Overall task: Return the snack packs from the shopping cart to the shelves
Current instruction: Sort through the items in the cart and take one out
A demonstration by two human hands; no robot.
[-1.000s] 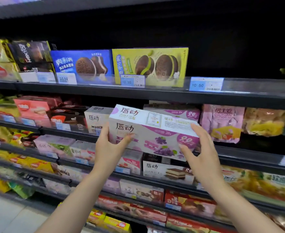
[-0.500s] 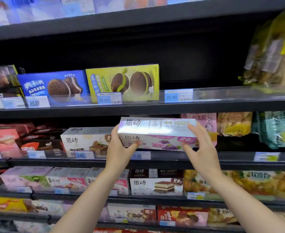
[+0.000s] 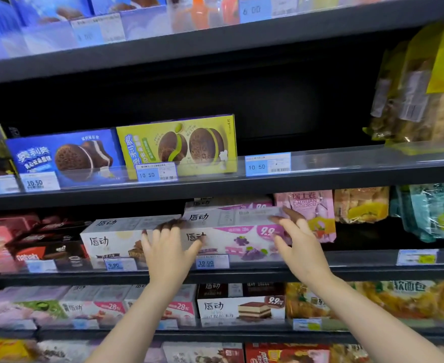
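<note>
The white and purple snack box with grape pictures stands on the middle shelf, behind the clear rail and a 10.00 price tag. My left hand is at its left end, fingers spread straight and thumb against the box front. At the right end, my right hand has its fingers stretched along the box corner. Both hands are blurred and touch the box without curling round it. No shopping cart is in view.
A white and brown box of the same brand stands directly left of it, a pink bag directly right. Green and blue cookie boxes sit on the shelf above. Bread bags fill the right side. More boxes line the shelves below.
The purple box went from being held in the air in both hands onto the middle shelf. My fingers have straightened and loosened from its ends. The view has tilted upward.
</note>
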